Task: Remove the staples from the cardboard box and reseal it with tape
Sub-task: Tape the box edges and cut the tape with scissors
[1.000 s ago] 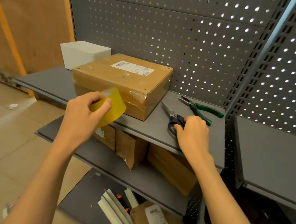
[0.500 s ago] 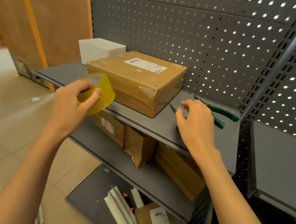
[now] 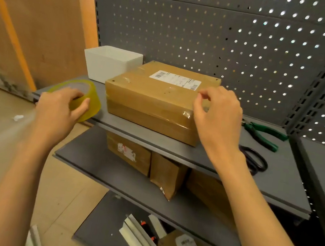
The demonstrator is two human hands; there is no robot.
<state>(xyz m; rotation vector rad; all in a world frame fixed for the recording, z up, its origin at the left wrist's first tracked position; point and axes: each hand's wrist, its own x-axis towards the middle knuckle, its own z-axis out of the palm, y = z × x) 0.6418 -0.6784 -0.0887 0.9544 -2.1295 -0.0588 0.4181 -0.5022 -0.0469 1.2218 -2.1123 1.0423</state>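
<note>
— What do our hands hold?
— Our left hand (image 3: pixel 60 106) grips the yellow tape roll (image 3: pixel 76 96) at the shelf (image 3: pixel 275 183) edge. Our right hand (image 3: pixel 215 116), fingers curled, pinches at the cardboard box's (image 3: pixel 156 100) near right top corner.
— Beyond?
— Scissors (image 3: pixel 255 161), then pliers (image 3: pixel 262 134).

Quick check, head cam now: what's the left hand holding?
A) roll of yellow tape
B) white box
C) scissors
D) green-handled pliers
A: the left hand grips the roll of yellow tape at the shelf edge, left of the cardboard box; the scissors and green-handled pliers lie untouched on the shelf.
</note>
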